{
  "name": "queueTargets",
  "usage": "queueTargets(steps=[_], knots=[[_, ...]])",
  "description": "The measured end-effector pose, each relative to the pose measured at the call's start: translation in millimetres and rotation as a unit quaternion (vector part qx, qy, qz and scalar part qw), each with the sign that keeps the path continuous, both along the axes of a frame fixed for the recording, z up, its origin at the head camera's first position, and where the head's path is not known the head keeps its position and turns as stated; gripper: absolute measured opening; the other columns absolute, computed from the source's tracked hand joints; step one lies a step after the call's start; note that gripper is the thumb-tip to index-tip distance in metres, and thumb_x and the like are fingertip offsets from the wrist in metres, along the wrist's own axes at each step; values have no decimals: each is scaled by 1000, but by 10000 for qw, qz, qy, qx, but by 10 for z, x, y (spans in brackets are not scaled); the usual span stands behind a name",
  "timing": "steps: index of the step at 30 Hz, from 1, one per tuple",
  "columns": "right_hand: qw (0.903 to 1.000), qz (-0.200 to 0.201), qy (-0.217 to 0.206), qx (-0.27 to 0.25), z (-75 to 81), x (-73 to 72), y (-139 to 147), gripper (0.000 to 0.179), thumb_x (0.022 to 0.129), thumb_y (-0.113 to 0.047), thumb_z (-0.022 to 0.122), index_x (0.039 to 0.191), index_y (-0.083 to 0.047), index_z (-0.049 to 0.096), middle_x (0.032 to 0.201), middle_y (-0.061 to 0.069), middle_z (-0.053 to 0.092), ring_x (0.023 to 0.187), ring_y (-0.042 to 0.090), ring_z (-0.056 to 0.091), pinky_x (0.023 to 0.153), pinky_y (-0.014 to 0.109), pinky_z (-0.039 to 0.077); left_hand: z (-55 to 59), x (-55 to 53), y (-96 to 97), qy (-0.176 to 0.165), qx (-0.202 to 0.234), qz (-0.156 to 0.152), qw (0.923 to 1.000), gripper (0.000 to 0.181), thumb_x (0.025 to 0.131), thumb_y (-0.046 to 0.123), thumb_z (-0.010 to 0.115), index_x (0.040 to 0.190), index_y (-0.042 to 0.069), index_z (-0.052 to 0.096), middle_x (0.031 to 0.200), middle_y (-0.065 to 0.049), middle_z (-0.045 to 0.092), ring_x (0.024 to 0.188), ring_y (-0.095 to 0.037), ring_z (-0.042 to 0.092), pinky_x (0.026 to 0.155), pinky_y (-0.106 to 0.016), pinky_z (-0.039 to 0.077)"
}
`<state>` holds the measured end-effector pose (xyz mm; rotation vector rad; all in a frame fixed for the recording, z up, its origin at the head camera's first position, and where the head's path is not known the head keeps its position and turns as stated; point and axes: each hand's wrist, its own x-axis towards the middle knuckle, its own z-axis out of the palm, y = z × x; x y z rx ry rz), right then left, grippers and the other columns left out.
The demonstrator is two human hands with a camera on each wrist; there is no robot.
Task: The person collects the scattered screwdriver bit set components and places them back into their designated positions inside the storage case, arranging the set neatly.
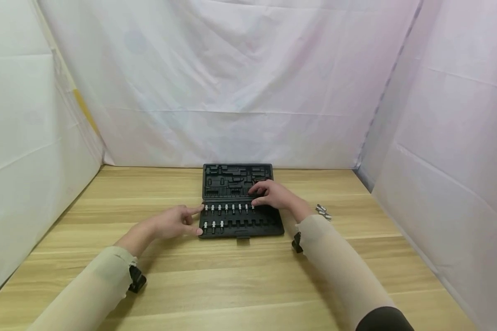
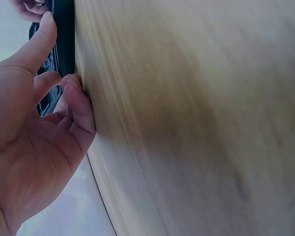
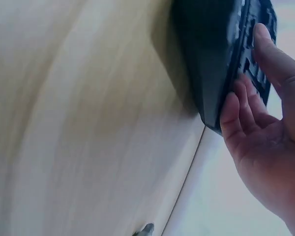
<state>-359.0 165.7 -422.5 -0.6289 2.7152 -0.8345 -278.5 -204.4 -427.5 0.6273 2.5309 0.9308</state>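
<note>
An open black socket case [image 1: 275,227] lies on the table with its lid [image 1: 206,184] laid back. Silver bit sockets [image 1: 233,208] fill much of its rear row; three more bit sockets [image 1: 213,226] stand at the left of the front row. My left hand [image 1: 171,223] touches the case's left side, index finger at the rear row's end and thumb at the front corner. My right hand [image 1: 275,195] reaches over the case from the right, thumb tip at the rightmost socket in the rear row. Its other fingers are above the lid's lower part.
Several loose bit sockets [image 1: 323,211] lie on the wooden table [image 1: 215,285] right of the case, beside my right forearm. White curtains [image 1: 232,92] enclose the table at the back and both sides. Empty slots [image 1: 252,223] continue along the front row.
</note>
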Motion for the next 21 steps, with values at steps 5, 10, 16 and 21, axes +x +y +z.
queueTargets(steps=[5,10,16,21], knots=[[9986,193,-26,-488,56,42,147,37,108,-32,74,143,-20,72,138,10,70,116,25,69,103,51,57,5,2,-1,20,-49,5,10000,88,98,38,83,170,11,40,107,-10,59,90,-21,52,77,-35,48],[9978,50,-57,-655,133,103,338,37,109,-34,71,144,-20,71,140,10,69,115,26,67,103,53,56,8,-8,4,72,-58,-10,10000,88,99,38,83,170,11,40,106,-10,59,89,-21,51,77,-35,47],[9983,-163,-16,-553,204,199,656,37,110,-34,70,144,-20,73,138,10,71,114,28,68,98,53,57,5,-6,7,29,-43,4,10000,88,98,38,84,170,12,40,107,-10,59,89,-21,51,76,-35,47],[9988,-367,88,-324,209,267,1001,38,110,-37,70,143,-20,74,136,10,73,111,25,67,92,47,57,11,-4,3,-20,-26,31,10000,88,99,38,83,171,13,39,107,-10,59,90,-21,51,76,-35,48]])
